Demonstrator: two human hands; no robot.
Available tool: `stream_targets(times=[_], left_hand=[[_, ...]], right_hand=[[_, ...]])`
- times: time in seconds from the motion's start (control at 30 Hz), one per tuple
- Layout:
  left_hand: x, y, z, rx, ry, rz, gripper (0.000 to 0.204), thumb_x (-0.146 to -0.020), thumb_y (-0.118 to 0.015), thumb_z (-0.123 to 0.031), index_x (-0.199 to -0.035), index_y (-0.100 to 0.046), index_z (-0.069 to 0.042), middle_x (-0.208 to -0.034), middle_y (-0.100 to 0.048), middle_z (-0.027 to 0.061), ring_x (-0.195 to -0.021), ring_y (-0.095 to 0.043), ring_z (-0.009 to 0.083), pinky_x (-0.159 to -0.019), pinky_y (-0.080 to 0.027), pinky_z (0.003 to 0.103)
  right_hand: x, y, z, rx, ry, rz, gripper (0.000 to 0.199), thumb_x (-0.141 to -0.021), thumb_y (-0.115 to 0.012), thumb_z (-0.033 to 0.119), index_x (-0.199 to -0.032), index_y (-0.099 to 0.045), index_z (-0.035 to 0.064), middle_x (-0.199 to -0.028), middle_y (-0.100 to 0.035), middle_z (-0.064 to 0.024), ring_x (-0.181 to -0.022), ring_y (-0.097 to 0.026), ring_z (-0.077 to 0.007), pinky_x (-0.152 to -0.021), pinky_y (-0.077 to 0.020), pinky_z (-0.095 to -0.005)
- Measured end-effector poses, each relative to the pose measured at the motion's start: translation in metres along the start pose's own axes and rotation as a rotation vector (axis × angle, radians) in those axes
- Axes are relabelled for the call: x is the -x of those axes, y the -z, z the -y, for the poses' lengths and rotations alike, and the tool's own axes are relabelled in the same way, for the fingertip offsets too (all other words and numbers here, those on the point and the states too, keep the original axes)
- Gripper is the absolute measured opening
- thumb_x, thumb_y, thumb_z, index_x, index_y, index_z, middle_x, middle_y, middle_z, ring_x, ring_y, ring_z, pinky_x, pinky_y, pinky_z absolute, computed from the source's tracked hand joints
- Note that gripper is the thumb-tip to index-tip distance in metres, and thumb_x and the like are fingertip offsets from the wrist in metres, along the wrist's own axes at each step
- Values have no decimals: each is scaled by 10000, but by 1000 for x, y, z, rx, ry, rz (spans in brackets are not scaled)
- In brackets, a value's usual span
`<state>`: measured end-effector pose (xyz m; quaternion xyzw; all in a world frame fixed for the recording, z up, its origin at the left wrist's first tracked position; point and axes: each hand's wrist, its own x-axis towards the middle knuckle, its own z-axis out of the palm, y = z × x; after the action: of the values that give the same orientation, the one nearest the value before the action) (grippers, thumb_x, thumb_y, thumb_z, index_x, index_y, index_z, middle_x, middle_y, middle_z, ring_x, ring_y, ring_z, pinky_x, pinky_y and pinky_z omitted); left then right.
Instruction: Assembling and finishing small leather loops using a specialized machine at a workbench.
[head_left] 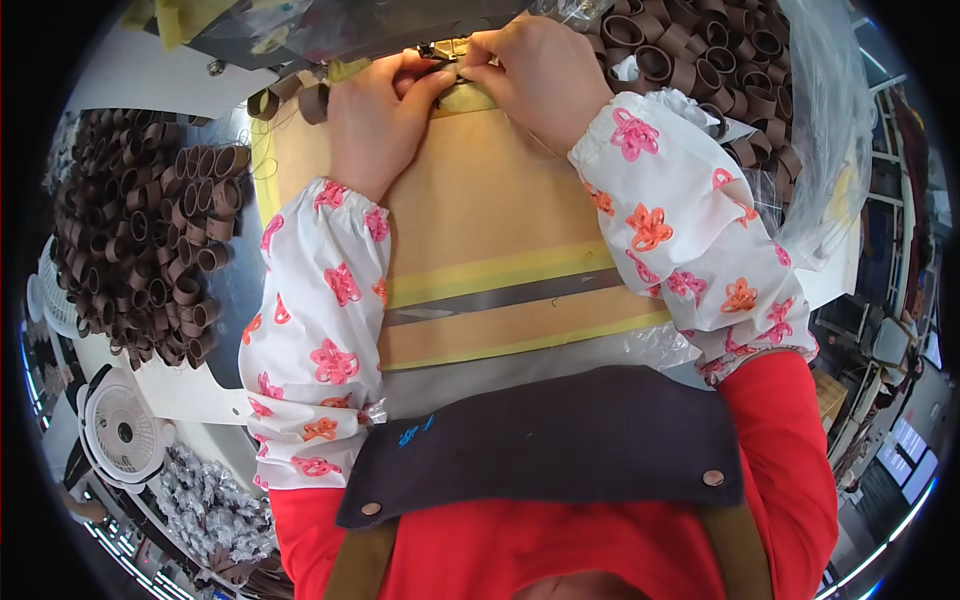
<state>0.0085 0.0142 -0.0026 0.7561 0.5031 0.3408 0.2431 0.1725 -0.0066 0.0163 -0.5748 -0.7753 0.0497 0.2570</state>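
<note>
At the top centre, both my hands meet under the lit metal presser foot [440,50] of a sewing machine [370,30]. My left hand [383,120] is closed, thumb and fingers pinched together at the left of the foot. Opposite it, my right hand [540,80] pinches from the right side. Between the fingertips a small dark strip [447,68] shows, mostly hidden by the fingers. Just left of my left hand, a few brown loops [314,103] of band lie by the machine. Below my hands spreads a tan work surface [490,190] edged with yellow tape.
A large heap of brown loops [140,230] covers the table on the left. Another pile of brown loops [700,60] lies at the upper right, beside clear plastic sheeting [830,130]. A white fan [122,432] and a bunch of plastic-wrapped items [215,505] are at the lower left.
</note>
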Motion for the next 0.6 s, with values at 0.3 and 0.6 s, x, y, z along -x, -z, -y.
stream_targets(times=[0.3, 0.6], left_hand=[[-1, 0, -1, -52, -95, -22, 271, -710, -661, -258, -792, -628, -2, -588, -568, 83, -523, -548, 209, -529, -426, 307], [32, 24, -4, 112, -11, 319, 264, -676, -730, -239, -739, -604, -16, -530, -509, 26, -475, -462, 115, -463, -378, 255]], right_hand=[[-1, -2, -2, -85, 51, 12, 129, -731, -608, 156, -722, -559, 38, -697, -560, -90, -692, -564, -268, -606, -438, -371], [33, 16, 24, -219, 0, 149, 154, -716, -639, 126, -798, -539, 42, -765, -587, -130, -711, -561, -303, -619, -448, -357]])
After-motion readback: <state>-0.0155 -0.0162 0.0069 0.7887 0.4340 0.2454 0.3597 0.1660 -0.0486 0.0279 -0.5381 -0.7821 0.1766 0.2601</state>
